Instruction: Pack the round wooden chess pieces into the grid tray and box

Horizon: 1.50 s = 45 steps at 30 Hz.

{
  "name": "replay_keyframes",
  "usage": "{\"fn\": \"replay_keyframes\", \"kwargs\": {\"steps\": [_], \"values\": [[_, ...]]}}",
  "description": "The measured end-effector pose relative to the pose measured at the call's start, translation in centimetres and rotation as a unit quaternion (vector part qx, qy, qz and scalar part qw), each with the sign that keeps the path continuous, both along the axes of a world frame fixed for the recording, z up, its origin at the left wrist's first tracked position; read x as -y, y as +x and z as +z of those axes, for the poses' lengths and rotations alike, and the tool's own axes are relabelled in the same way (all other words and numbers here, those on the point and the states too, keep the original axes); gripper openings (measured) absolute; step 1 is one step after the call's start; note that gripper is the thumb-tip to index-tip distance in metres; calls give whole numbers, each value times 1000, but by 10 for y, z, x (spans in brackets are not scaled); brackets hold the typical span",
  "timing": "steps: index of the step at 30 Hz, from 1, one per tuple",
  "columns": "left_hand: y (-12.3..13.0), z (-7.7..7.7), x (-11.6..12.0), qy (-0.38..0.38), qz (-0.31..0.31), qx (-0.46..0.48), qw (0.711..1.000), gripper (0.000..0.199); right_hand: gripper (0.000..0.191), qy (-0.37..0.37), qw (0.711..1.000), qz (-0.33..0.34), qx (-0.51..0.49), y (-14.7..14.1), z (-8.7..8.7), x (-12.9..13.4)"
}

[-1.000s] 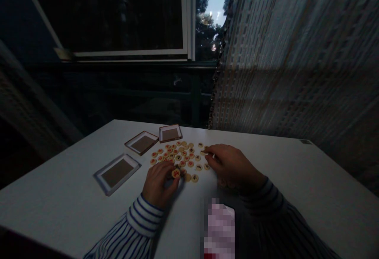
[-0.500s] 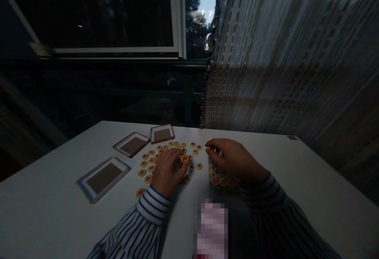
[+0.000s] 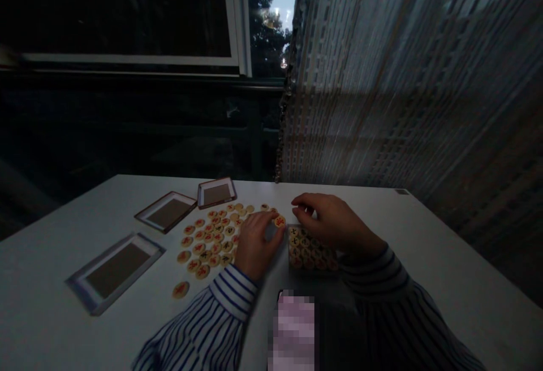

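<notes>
While the left hand (image 3: 257,244) pinches a round red-marked piece (image 3: 279,221) between thumb and finger — close by the far left corner of a box (image 3: 305,271) — the right hand (image 3: 293,206) arches over that box, its thumb and forefinger slightly apart at the tips. Rows of similar pieces (image 3: 305,242), some marked black and some red, show inside the box. Loose pieces (image 3: 202,271) lie scattered on the white surface (image 3: 424,258) left of the left hand, one sitting apart on the near side. Three shallow trays (image 3: 119,269) rest farther left, and a pixelated pink object (image 3: 294,331) lies nearest.
</notes>
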<state>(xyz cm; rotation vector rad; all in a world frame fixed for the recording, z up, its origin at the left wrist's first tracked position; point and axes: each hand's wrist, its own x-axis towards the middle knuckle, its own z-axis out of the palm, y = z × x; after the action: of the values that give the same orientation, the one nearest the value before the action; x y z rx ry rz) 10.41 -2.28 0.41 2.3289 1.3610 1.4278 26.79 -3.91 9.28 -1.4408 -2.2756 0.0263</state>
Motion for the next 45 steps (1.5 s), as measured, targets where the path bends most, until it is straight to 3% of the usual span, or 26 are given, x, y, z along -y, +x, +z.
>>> {"fn": "replay_keyframes", "kwargs": {"steps": [4, 10, 16, 23, 30, 34, 38, 41, 45], "values": [[8, -15, 9, 8, -22, -11, 1000, 20, 26, -23, 1000, -8, 14, 1, -1, -3], [16, -23, 16, 12, -55, -43, 997, 17, 20, -55, 995, 17, 82, 6, -11, -9], [16, -29, 16, 33, -26, -16, 999, 20, 20, -118, 985, 41, 122, 12, -23, -15], [16, -32, 17, 20, 9, 0, 1000, 19, 21, -157, 982, 72, 79, 11, -22, -11], [16, -31, 18, -4, 1, 10, 1000, 18, 22, -166, 979, 110, 48, 10, -25, -14], [16, -29, 21, -53, 8, 55, 997, 23, 21, -157, 978, 137, 28, 10, -23, -15], [17, -24, 23, -167, -44, 167, 971, 23, 22, -153, 980, 126, 1, 11, -20, -13], [19, -21, 22, -235, -97, 271, 928, 18, 20, -148, 982, 120, -5, 10, -20, -12], [21, -20, 21, -308, -122, 367, 869, 19, 21, -141, 982, 126, 1, 10, -21, -11]]}}
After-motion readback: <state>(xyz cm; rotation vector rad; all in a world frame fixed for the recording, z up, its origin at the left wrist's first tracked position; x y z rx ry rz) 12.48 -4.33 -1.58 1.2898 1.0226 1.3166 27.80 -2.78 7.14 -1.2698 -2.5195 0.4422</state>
